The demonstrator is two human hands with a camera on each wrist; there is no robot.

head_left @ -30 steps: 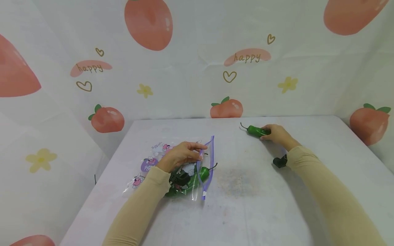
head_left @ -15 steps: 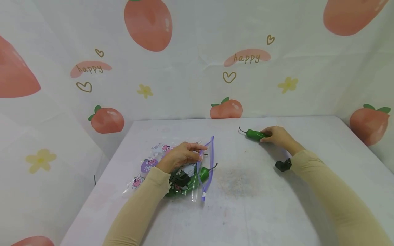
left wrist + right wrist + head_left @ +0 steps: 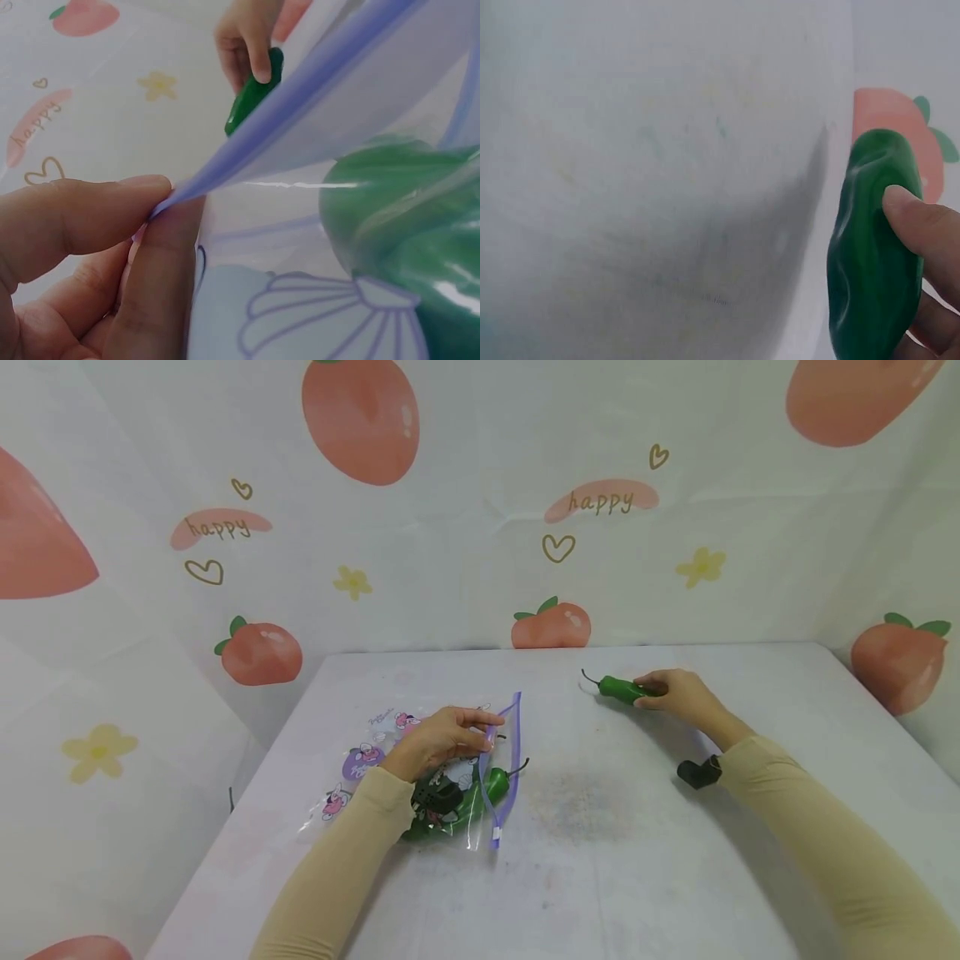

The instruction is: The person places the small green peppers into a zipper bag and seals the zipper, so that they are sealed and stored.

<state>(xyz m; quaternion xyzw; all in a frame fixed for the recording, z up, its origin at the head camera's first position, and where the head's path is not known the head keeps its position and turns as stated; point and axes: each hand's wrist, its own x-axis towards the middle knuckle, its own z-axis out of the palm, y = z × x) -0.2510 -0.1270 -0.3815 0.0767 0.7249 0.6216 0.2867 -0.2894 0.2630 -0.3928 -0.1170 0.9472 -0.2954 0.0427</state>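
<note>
My left hand (image 3: 442, 739) pinches the purple-edged mouth of a clear printed zip bag (image 3: 365, 762) between thumb and finger; the left wrist view shows the purple rim (image 3: 247, 146) in that pinch. Inside the bag lie green peppers (image 3: 497, 786), one with its stem poking out at the opening. Over the back right of the table, my right hand (image 3: 686, 697) grips another green pepper (image 3: 618, 689), its stem pointing left. Seen from the right wrist, the thumb presses on the side of this held pepper (image 3: 874, 247); its stem is out of that view.
The white table (image 3: 570, 893) carries a brownish stain (image 3: 581, 806) right of the bag. Behind it hangs a white curtain (image 3: 450, 560) printed with peaches, hearts and flowers. A black wrist camera (image 3: 699, 772) sits at the right sleeve.
Over the second, my right hand and its pepper have shifted slightly down in the head view, toward me, and the right wrist has swung a little right. The left hand and bag stay put.
</note>
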